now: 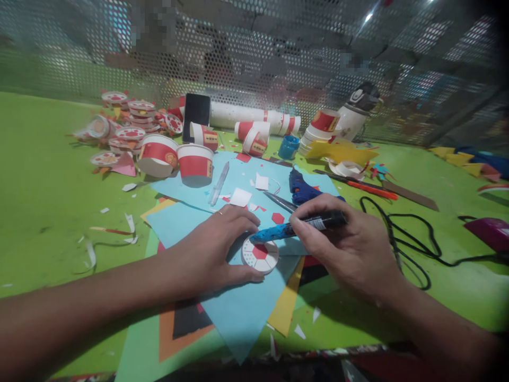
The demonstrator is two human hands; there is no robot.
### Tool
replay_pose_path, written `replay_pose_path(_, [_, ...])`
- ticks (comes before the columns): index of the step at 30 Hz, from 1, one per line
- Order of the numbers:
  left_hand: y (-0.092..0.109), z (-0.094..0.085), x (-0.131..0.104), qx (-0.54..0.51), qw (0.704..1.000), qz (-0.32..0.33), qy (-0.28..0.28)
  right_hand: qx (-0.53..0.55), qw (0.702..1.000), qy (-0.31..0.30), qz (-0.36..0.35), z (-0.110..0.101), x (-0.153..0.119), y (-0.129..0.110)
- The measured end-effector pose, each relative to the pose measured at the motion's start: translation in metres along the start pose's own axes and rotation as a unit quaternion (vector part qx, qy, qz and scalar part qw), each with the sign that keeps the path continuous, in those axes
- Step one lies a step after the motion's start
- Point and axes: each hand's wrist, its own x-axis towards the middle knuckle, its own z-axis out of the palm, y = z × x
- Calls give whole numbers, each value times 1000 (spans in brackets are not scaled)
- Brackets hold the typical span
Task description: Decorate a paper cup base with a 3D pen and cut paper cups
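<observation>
The white disc (260,263) sits on a blue sheet of paper (234,331) in front of the person, with a red six-sided piece at its middle and thin lines dividing the ring around it. Sections on the left side bear small blue dots, while those on the right and near edge look plain, so the dotting appears partly done, with perhaps half the ring or more left. The left hand (225,246) curves around the disc, thumb at the near edge and fingers by the far one, seemingly gripping it steady. The right hand (345,246) is closed around a blue marker (274,232), its tip at the disc's upper left; whether it touches is too blurred to tell. Just beyond lie a loose red hexagon (277,218), a clear pen (219,183) and a blue glue gun (300,189). Farther off stand red-and-white paper cups (194,164) and a blue jar (289,147). To the left, a group of round pieces (130,133) with red patterns and coloured points looks further along than this disc.
</observation>
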Motion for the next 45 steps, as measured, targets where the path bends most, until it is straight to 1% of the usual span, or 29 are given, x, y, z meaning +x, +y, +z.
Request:
replay_pose_path(7, [0,0,0,0,1000,-5,-5,-38,999,-8,-35,1,-4,0])
replay_pose_path(9, [0,0,0,-1,1000,-3,-3,-39,999,-7,-34,2,-4,0])
replay_pose_path(11, [0,1,0,0,1000,-5,-3,-30,999,12,-26,2,-5,0])
replay_pose_path(16, [1,0,-2,-4,1000,-7,-4,-10,994,107,12,-4,-8,-1])
replay_pose_path(18, [1,-1,-2,-5,1000,-8,-6,-10,992,119,31,-6,-9,-2])
replay_pose_path(21, [2,-1,-2,-5,1000,-8,-4,5,992,113,50,-6,-9,-2])
replay_pose_path(26, [1,0,-1,-6,1000,-2,-4,28,994,89,58,-5,-10,2])
replay_pose_path(36, [0,0,-2,1,1000,13,6,44,996,71,27,0,-8,4])
replay_pose_path(45, [2,-1,-1,-2,1000,-1,-6,45,997,55,8,1,-9,3])
